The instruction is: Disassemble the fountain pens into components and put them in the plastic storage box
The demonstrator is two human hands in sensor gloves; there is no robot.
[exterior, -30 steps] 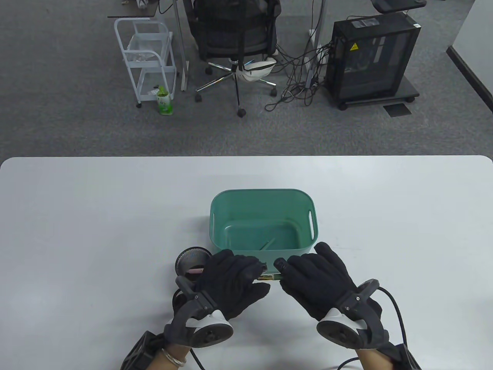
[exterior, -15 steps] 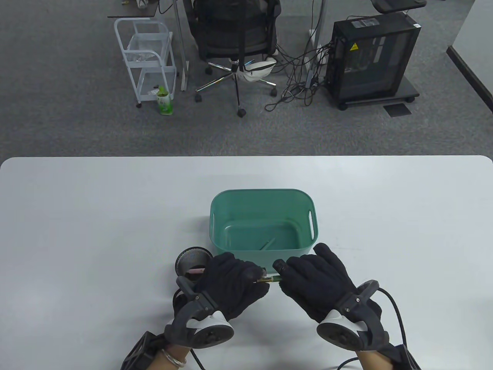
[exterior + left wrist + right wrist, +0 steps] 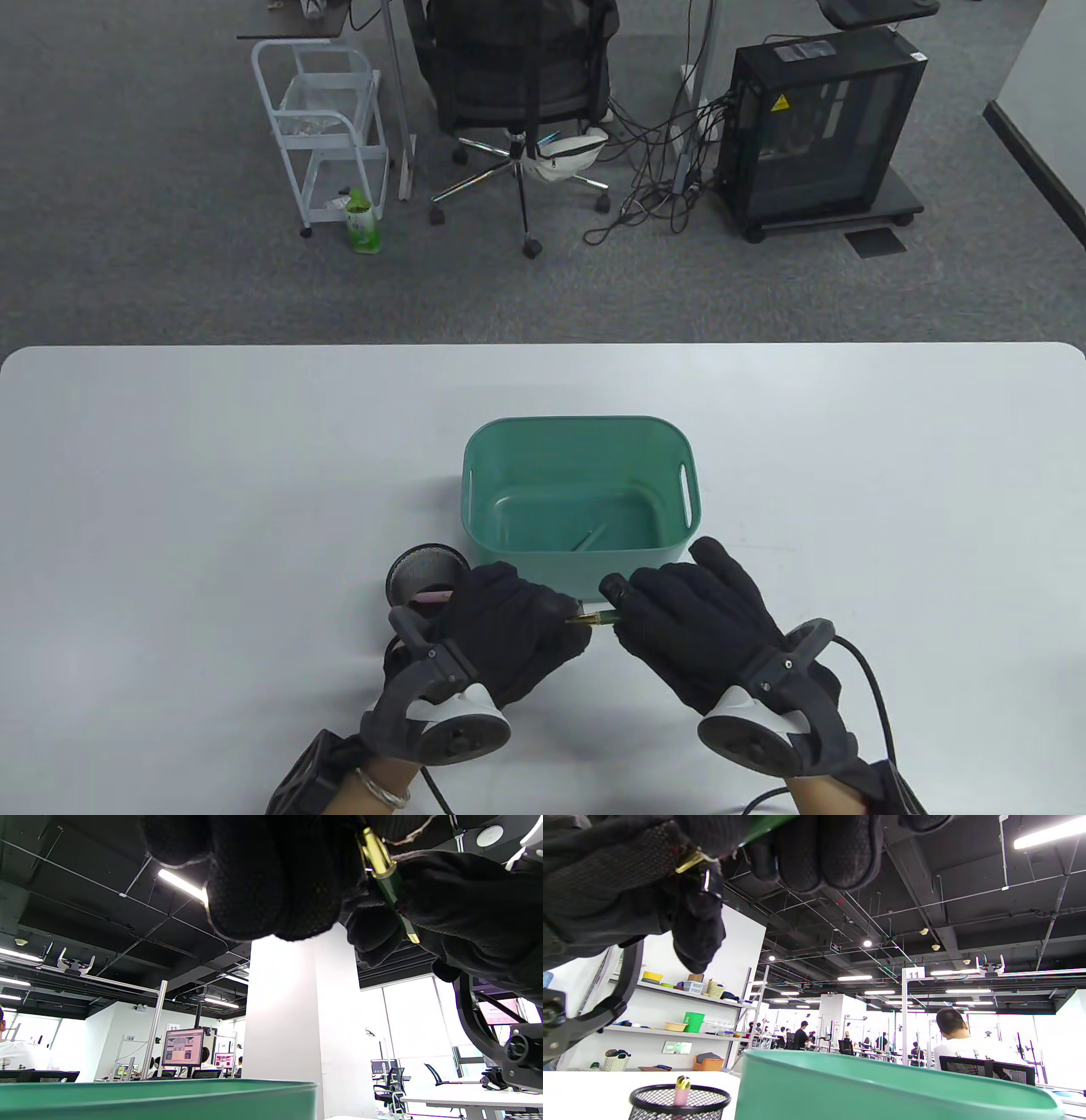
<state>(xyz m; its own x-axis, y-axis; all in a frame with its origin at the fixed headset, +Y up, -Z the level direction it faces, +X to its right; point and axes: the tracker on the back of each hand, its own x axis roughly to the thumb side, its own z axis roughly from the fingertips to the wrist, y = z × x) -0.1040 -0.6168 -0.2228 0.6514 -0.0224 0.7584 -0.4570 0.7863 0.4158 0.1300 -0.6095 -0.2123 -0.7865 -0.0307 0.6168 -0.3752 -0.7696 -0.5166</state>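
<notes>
The white counter [image 3: 170, 475] lies bare and wide on both sides and beyond the green storage box [image 3: 581, 441], which stands just past the hands. A mesh pen cup [image 3: 422, 570] with a pink pen sits left of it. Both grips pinch the green fountain pen [image 3: 594, 618]: left hand [image 3: 509, 624], right hand [image 3: 696, 624]

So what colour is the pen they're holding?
Dark green pen with gold trim, clearest in the left wrist view.

A black wire-mesh pen cup [image 3: 422, 574] stands on the white tabletop [image 3: 170, 509]; beyond it are a black office chair [image 3: 517, 76], white wire trolley [image 3: 322, 127] and black computer tower [image 3: 823, 127].
</notes>
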